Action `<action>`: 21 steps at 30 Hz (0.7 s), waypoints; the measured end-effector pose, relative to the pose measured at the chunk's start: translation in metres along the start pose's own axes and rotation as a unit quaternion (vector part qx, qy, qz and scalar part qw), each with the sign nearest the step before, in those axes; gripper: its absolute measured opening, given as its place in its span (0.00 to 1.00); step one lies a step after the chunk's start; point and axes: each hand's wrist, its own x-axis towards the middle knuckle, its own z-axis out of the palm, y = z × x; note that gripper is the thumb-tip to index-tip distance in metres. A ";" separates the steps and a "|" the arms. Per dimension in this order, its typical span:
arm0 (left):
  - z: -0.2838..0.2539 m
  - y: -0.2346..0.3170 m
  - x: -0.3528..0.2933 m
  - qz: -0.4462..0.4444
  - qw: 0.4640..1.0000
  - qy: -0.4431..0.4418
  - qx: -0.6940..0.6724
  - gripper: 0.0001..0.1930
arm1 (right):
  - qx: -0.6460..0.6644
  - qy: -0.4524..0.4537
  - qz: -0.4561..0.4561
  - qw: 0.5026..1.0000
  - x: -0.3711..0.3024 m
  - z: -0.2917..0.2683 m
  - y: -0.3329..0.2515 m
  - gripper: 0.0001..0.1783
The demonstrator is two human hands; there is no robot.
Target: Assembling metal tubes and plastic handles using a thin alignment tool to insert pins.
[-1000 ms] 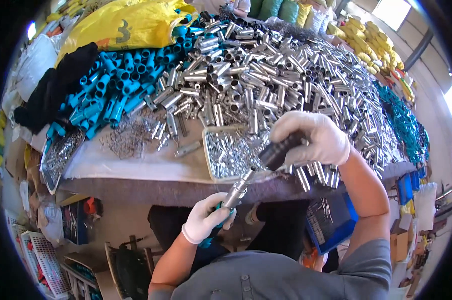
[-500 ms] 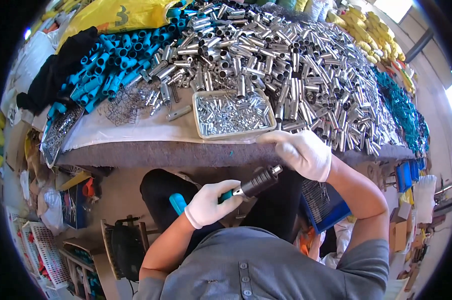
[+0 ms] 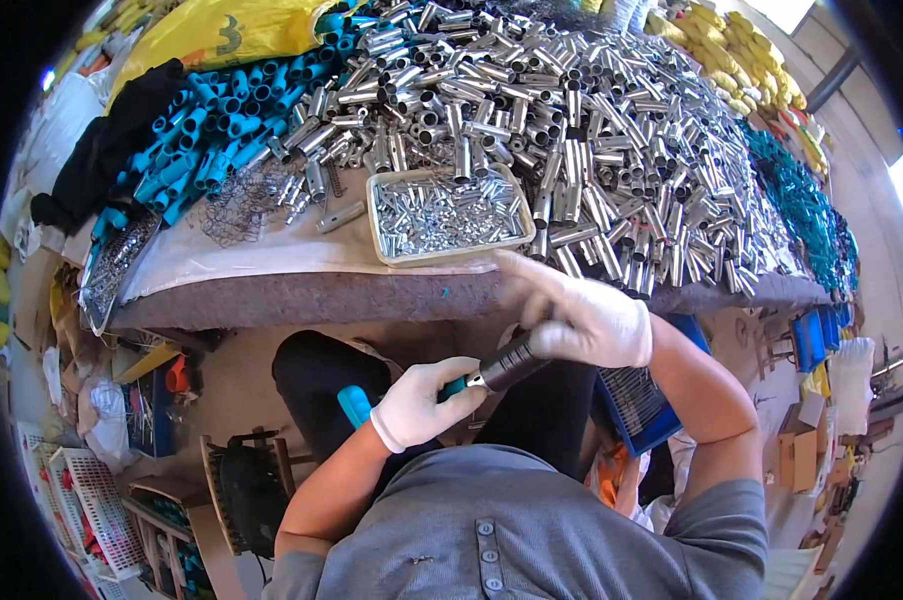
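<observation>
My left hand (image 3: 427, 405), in a white glove, is closed round a teal-handled tool with a black ribbed sleeve (image 3: 509, 364) and a bit of bare metal between the two. The handle's rounded teal end (image 3: 354, 406) sticks out beside my left wrist. My right hand (image 3: 597, 322), also gloved in white, is over the sleeve's far end and hides its metal tip. Its index finger stretches toward the table edge; the other fingers are apart and partly blurred. Just beyond it on the table, a pale tray (image 3: 450, 258) holds many small silver metal parts.
Shiny metal tubes (image 3: 572, 150) are heaped behind the tray, with teal plastic handles (image 3: 217, 125) at the left. Thin wire springs (image 3: 242, 205) lie before those. A purplish padded edge (image 3: 302, 300) fronts the table. A blue bin (image 3: 647, 415) with metal rods stands below my right arm.
My right hand has come down and slightly left, onto the end of the black sleeve, covering the metal tip. My left hand has hardly moved and still grips the tool.
</observation>
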 end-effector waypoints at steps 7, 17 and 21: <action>-0.002 -0.001 0.001 -0.002 1.000 -0.011 0.021 0.15 | 0.076 0.003 0.041 0.996 -0.003 -0.003 -0.002 0.36; 0.015 -0.004 0.004 -0.033 0.959 -0.146 -0.242 0.11 | 0.464 0.007 -0.135 0.875 -0.005 0.068 0.040 0.23; 0.016 -0.009 0.009 0.091 0.982 0.087 0.141 0.12 | 0.705 0.303 0.037 0.640 0.017 0.108 0.012 0.16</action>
